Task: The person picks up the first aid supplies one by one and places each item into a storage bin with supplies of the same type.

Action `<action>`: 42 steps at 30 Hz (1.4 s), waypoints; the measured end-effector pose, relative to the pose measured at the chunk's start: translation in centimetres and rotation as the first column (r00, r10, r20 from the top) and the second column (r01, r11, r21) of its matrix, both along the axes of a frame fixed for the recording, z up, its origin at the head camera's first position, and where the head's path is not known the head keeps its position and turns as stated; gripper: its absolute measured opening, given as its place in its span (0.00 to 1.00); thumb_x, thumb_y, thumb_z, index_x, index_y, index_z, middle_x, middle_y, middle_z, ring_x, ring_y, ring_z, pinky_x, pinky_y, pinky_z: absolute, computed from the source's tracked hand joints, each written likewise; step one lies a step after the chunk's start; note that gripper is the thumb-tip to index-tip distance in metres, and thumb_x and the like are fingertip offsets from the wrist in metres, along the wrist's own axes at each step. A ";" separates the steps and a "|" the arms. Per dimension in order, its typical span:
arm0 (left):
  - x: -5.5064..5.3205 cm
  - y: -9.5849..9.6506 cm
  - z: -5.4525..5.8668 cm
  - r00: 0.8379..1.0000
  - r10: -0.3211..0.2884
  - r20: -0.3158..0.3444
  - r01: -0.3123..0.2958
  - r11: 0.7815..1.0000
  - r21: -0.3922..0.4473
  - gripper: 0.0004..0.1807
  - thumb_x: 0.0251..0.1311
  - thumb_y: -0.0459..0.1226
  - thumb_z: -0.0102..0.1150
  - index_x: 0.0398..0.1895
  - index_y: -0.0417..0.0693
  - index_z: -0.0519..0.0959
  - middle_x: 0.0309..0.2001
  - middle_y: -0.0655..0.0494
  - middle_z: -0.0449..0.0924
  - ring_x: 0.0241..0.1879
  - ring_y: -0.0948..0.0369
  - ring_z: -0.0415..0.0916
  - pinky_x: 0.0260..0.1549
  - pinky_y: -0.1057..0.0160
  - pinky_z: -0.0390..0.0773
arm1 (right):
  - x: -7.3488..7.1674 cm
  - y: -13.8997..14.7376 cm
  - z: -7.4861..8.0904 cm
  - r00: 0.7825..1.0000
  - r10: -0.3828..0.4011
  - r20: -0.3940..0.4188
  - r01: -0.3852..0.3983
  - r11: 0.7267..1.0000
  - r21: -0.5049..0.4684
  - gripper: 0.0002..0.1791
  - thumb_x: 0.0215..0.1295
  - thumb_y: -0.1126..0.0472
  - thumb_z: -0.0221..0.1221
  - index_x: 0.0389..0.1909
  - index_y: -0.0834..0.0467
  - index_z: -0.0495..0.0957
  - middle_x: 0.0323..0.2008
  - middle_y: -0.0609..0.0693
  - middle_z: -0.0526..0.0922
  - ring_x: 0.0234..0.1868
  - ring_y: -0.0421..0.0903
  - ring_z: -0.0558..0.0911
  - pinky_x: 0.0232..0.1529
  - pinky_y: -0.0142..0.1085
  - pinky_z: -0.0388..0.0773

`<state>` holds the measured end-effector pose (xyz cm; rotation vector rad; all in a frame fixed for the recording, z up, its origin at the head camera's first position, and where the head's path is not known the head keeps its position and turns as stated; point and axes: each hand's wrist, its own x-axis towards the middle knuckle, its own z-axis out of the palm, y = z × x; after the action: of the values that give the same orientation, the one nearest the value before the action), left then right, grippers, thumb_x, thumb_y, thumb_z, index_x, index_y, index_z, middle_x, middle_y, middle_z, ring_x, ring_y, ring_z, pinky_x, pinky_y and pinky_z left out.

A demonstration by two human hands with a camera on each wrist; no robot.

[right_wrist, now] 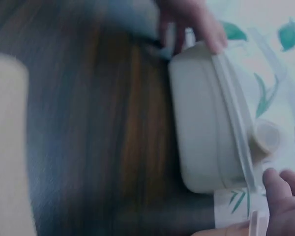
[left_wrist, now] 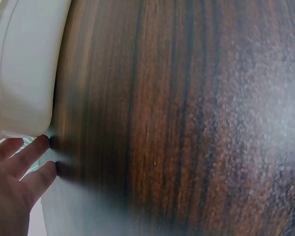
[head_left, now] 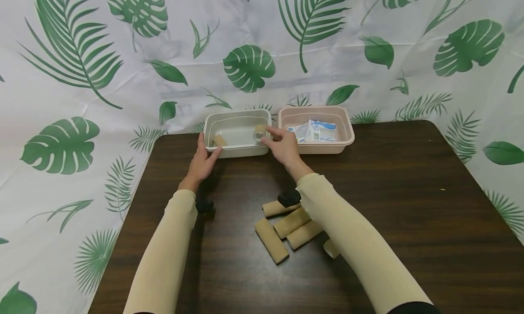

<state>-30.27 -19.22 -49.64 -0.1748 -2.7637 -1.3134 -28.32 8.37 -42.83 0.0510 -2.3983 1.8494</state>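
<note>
A white plastic bin (head_left: 248,151) stands at the back of the table. My left hand (head_left: 199,164) is at its left front corner, straight fingers along the end and thumb at the front rim. Inside, one short cardboard tube (head_left: 219,141) leans at the left, while another cardboard tube (head_left: 260,131) stands at the right end, its round opening showing. My right hand (head_left: 284,145) reaches over the bin's right end, thumb and fingers spread beside that second tube. In the right wrist view a gap shows between the fingertips (right_wrist: 271,178) and the tube.
Right of the white bin is a pink bin (head_left: 323,148) holding printed packets (head_left: 321,131). Several cardboard tubes (head_left: 272,241) lie on the dark wooden table (head_left: 229,277), partly under my right forearm. A leaf-patterned cloth (head_left: 196,86) hangs behind.
</note>
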 end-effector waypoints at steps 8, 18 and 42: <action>-0.1 0.0 0.2 1.000 0.005 -0.005 -0.005 1.000 -0.007 0.48 0.71 0.55 0.48 0.79 0.48 0.33 0.77 0.42 0.44 0.73 0.45 0.50 0.67 0.43 0.51 | 0.5 0.2 -0.7 0.990 0.134 -0.031 -0.124 0.967 0.221 0.17 0.63 0.67 0.64 0.53 0.65 0.82 0.57 0.55 0.80 0.60 0.51 0.77 0.60 0.41 0.70; 0.0 -0.1 0.2 1.000 -0.002 -0.002 0.002 1.000 -0.003 0.49 0.70 0.55 0.49 0.79 0.50 0.31 0.77 0.41 0.45 0.73 0.45 0.50 0.67 0.44 0.52 | 2.4 1.9 -1.8 0.983 0.166 -0.082 -0.136 0.946 0.293 0.14 0.65 0.66 0.63 0.51 0.62 0.83 0.55 0.54 0.82 0.62 0.50 0.75 0.60 0.43 0.69; 0.0 0.1 0.1 1.000 -0.005 0.004 0.005 1.000 0.002 0.49 0.71 0.55 0.48 0.79 0.52 0.29 0.76 0.40 0.45 0.73 0.45 0.49 0.67 0.44 0.52 | 11.4 12.6 -2.6 0.884 0.465 0.043 -0.435 0.786 0.440 0.18 0.65 0.63 0.64 0.55 0.60 0.81 0.57 0.53 0.80 0.60 0.54 0.76 0.54 0.53 0.74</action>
<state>-30.24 -19.09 -49.57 -0.1791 -2.7676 -1.3190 -16.92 20.98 -45.41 0.7807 -2.8851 1.3516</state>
